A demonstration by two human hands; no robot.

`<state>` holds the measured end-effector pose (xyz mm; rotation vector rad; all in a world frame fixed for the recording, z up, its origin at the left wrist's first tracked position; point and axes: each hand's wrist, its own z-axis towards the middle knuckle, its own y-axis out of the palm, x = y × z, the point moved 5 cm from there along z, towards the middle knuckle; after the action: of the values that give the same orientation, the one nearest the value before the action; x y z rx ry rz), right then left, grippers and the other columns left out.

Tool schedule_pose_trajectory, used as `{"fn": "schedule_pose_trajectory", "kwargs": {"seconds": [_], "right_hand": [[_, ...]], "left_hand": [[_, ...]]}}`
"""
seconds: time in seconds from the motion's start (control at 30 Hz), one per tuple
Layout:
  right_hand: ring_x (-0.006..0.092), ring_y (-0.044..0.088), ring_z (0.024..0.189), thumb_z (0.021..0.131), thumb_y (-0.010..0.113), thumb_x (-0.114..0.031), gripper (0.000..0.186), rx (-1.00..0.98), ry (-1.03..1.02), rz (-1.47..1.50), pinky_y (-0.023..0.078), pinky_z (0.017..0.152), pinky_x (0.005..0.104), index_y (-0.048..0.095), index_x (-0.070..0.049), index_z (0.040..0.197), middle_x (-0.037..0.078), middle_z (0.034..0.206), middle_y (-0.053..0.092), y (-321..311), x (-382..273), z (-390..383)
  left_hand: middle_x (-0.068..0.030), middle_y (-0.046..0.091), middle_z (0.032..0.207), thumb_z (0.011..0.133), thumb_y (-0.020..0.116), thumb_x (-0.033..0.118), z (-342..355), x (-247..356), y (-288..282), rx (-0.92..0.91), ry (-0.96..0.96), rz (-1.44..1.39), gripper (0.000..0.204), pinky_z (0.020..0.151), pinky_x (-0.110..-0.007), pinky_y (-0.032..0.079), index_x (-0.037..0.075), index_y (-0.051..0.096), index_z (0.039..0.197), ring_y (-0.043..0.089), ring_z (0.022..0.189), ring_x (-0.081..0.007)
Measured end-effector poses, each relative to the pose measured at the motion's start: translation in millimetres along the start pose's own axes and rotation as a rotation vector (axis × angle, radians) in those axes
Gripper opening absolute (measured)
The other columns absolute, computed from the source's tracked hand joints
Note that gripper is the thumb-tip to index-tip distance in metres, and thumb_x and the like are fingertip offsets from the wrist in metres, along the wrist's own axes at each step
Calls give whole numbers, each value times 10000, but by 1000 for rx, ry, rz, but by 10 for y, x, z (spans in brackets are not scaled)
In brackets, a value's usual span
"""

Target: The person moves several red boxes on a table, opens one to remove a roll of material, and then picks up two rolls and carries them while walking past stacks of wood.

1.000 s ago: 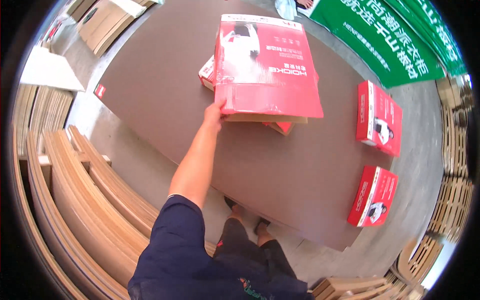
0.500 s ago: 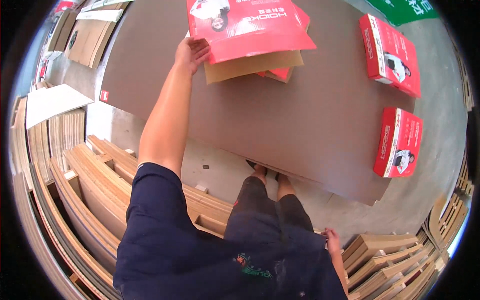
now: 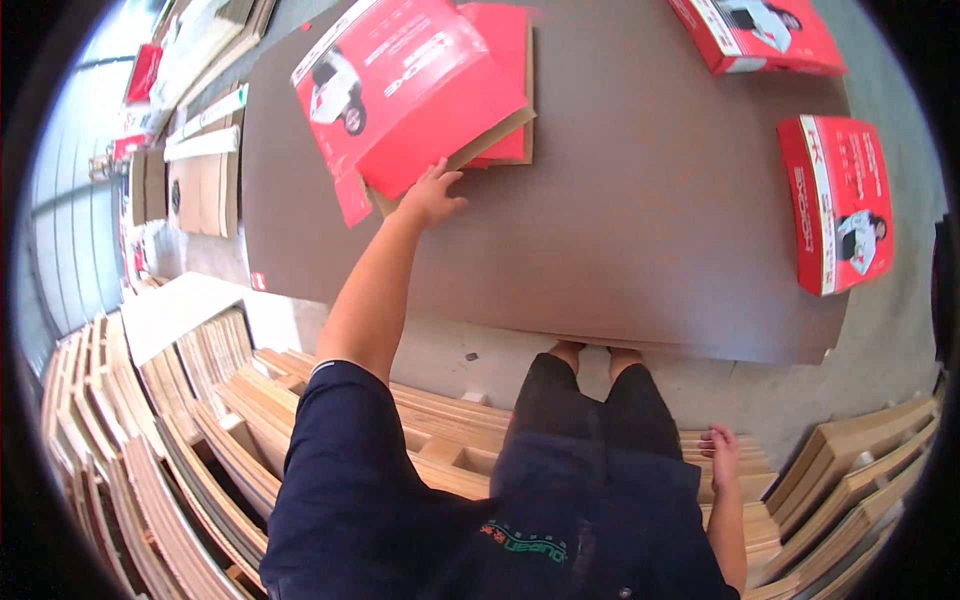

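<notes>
Red cardboard boxes (image 3: 410,90), flattened or opened out with brown undersides, lie overlapped on a large brown board (image 3: 610,230). My left hand (image 3: 432,195) is at the near edge of the top red piece, its fingers spread and not closed on it. The fingertips meet or almost meet that edge; contact is hard to tell. A torn-looking red flap (image 3: 352,198) sticks out to the left of this hand. Low at my right side hangs my right hand (image 3: 720,455), fingers loosely bent and apart, with nothing visible in it.
Two closed red boxes, one farther (image 3: 765,35) and one nearer (image 3: 840,205), rest along the board's right side. Stacked wooden panels (image 3: 450,415) stand close behind me and to the left. More panels (image 3: 850,450) lean at the lower right. A white sheet (image 3: 175,310) tops the left stack.
My left hand has let go of the red cardboard's left corner and is now at its near edge, fingers spread. The cardboard has turned and settled on the board. The view has shifted.
</notes>
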<state>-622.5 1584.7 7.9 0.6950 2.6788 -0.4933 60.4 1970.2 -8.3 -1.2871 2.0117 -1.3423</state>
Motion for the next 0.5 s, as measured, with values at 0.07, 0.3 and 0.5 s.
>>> {"fn": "schedule_pose_trajectory", "kwargs": {"seconds": [0.07, 0.3, 0.5], "right_hand": [[148, 629, 718, 979, 517, -222, 232, 36, 2, 38, 505, 646, 276, 598, -69, 1133, 62, 869, 652, -178, 128, 131], [118, 567, 626, 954, 529, -203, 197, 142, 119, 171, 448, 555, 240, 586, -73, 1091, 51, 811, 611, -423, 454, 534], [101, 584, 683, 965, 555, -242, 180, 124, -1, 345, 479, 591, 249, 608, -95, 1054, 24, 811, 625, -13, 379, 690]], "left_hand": [[-131, 242, 1589, 835, 660, 341, 4, 90, -118, -69, -66, 9, 621, 1176, -441, 260, 166, 496, 1408, 253, 1453, -320], [-107, 404, 1503, 841, 586, 273, 93, 542, 191, -275, 289, 619, 531, 1180, -445, 246, 156, 534, 1357, 312, 1433, -281], [-46, 457, 1478, 934, 469, 344, 464, -23, 242, -345, 517, 1555, 546, 1212, -453, 72, 112, 477, 1429, 233, 1463, -261]]}}
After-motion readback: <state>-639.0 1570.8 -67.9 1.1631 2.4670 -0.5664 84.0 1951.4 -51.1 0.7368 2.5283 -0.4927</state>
